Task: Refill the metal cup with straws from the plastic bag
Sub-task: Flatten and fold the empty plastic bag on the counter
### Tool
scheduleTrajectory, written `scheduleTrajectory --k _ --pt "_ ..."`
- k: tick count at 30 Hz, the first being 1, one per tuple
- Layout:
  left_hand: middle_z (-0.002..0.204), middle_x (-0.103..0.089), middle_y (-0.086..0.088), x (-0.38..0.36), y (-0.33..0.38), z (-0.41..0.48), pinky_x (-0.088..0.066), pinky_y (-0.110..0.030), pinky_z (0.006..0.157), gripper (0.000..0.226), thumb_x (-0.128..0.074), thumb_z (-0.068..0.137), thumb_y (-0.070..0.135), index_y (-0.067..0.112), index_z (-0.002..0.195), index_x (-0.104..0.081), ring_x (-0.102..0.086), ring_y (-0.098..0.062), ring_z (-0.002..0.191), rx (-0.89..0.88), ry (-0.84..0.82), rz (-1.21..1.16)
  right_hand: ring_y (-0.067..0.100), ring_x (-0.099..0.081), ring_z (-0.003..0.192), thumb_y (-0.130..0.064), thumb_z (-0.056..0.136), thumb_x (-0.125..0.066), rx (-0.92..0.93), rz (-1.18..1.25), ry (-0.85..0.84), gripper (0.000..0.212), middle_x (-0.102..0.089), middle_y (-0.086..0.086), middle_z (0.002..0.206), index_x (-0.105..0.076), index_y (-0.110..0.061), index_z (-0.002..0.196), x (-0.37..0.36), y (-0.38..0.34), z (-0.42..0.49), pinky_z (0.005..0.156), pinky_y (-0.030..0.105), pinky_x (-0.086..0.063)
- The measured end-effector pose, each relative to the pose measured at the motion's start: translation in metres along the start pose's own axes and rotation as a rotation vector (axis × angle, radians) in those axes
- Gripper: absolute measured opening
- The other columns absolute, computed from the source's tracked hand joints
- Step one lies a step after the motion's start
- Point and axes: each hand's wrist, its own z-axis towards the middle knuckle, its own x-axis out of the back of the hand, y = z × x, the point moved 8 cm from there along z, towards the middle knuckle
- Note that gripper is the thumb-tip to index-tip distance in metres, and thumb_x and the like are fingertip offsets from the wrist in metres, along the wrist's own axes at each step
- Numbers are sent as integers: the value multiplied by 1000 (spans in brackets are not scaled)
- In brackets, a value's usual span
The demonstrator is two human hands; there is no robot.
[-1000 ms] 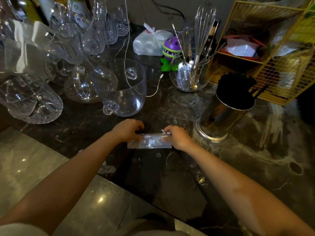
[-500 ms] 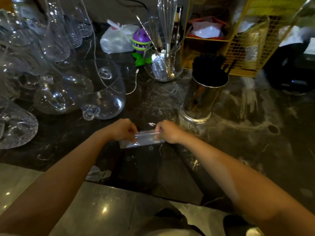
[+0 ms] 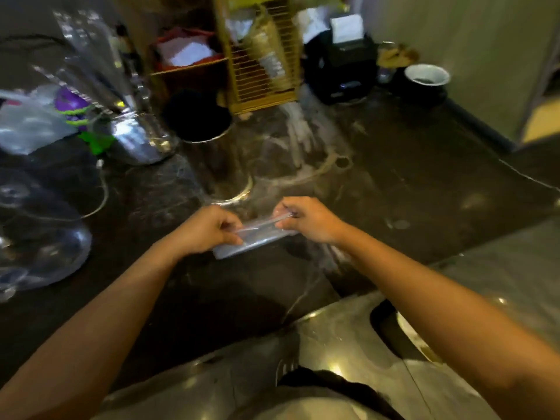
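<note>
A small clear plastic bag point(image 3: 256, 237) is stretched between my two hands just above the dark marble counter point(image 3: 409, 183). My left hand point(image 3: 207, 227) pinches its left end and my right hand point(image 3: 306, 218) pinches its right end, which sits a little higher. No straws can be made out in the bag. The metal cup point(image 3: 221, 168) stands on the counter just beyond my hands, and its mouth is packed with dark straws point(image 3: 197, 115). The whole view is blurred.
Clear glass jugs point(image 3: 36, 234) crowd the left side, with a white cable point(image 3: 100, 189) by them. A glass holder with utensils point(image 3: 136, 137), a purple-green toy point(image 3: 75, 112) and a white bag point(image 3: 24, 125) stand at the back left; a yellow wire rack point(image 3: 260, 62), a black device point(image 3: 336, 65) and a white-rimmed bowl point(image 3: 427, 77) behind.
The view has swung to the right, so the cup and glassware now sit further left. My hands still hold the bag, which has tilted with its right end raised.
</note>
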Motion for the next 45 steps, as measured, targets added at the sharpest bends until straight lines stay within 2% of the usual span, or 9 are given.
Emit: scheduleTrajectory --k 5,8,13,18,21,25,29,36,45 --pt "71 -61 -4 -51 109 50 -38 -11 58 20 -73 66 4 0 86 -69 -49 16 50 -137 -15 -73 4 -52 72 0 77 -63 -94 -1 182 21 -59 4 85 -65 0 99 98 57 -86 64 6 -39" --pt "74 -67 -1 -96 186 78 -41 -18 63 22 -74 66 7 9 87 -71 -52 16 54 -220 -55 -47 10 -56 72 -5 79 -63 -171 -66 238 23 -62 7 86 -65 -3 102 152 93 -150 68 20 -46" --pt "82 -71 -20 -189 305 117 -47 -31 72 21 -73 67 7 5 88 -71 -58 -13 71 -317 -133 -101 29 -66 79 -9 81 -62 -347 -87 337 20 -68 15 87 -66 -6 100 227 171 -261 68 27 -51" --pt "67 -64 -2 -302 363 152 -38 -10 58 23 -75 66 7 4 88 -70 -51 13 50 -307 -270 -168 13 -56 71 -8 81 -62 -499 -125 379 18 -71 16 93 -67 -4 98 254 246 -343 68 22 -45" --pt "61 -60 0 -367 374 168 -43 -19 63 21 -75 65 7 0 85 -69 -52 6 53 -242 -405 -161 17 -57 77 -9 84 -58 -600 -148 362 16 -70 17 94 -67 -3 97 245 295 -372 72 31 -43" --pt "70 -63 -15 -439 372 190 -38 -26 61 25 -71 63 22 3 79 -70 -54 -16 66 -255 -495 -19 32 -63 92 -5 83 -53 -708 -154 338 17 -70 19 94 -68 -5 92 210 362 -387 77 38 -48" --pt "73 -59 -13 -517 340 217 -32 -25 55 12 -64 75 6 0 84 -69 -55 -20 76 -246 -553 86 33 -63 96 -9 86 -50 -817 -128 368 25 -69 17 103 -66 -13 105 163 434 -387 81 39 -49" --pt "117 -63 -20 -663 225 268 -45 -38 91 28 -54 80 9 11 106 -65 -55 -36 110 -277 -610 297 34 -62 97 -4 84 -49 -838 -131 326 30 -66 18 108 -63 -11 110 42 572 -353 81 38 -50" --pt "151 -8 -26 -765 107 320 -11 -51 114 65 -53 85 27 8 139 -21 -9 -40 140 -463 -407 561 37 -59 102 0 88 -41 -920 -132 229 34 -58 20 115 -59 -6 116 -75 722 -304 87 43 -50"
